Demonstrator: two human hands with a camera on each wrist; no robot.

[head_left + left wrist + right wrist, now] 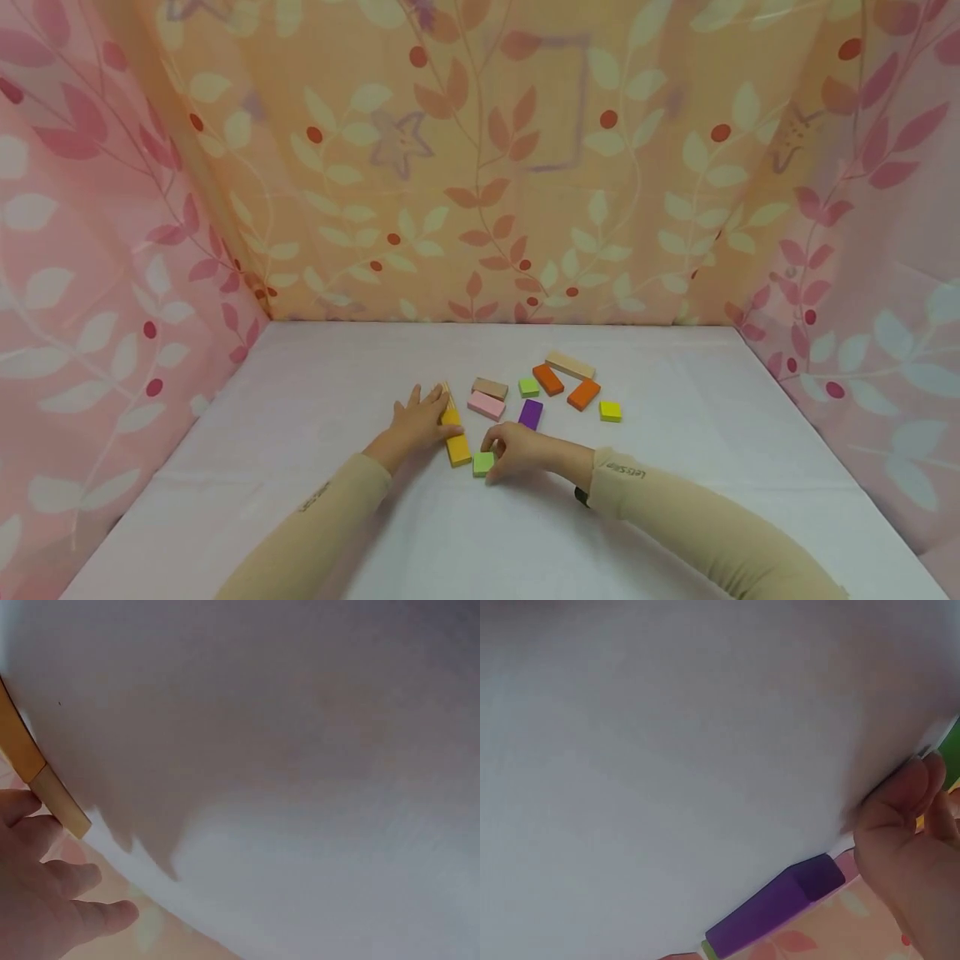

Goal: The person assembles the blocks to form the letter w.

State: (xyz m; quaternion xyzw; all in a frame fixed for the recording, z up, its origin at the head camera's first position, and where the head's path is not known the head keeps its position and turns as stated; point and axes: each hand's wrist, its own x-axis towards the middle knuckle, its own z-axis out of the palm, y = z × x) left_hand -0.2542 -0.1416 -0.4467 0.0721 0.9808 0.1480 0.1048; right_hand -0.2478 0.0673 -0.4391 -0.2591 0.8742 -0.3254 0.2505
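On the tabletop (330,367), right hand (521,448) pinches light-green block (483,466) just right of the near end of yellow blocks (458,451); left hand (415,422), fingers spread, touches those; step seems block arranging; next likely calls for gentle, square setting.

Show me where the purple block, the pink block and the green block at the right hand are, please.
Purple block (531,412): head view, on its top face.
Pink block (487,403): head view, on its top face.
Nearer green block (483,463): head view, on its top face.
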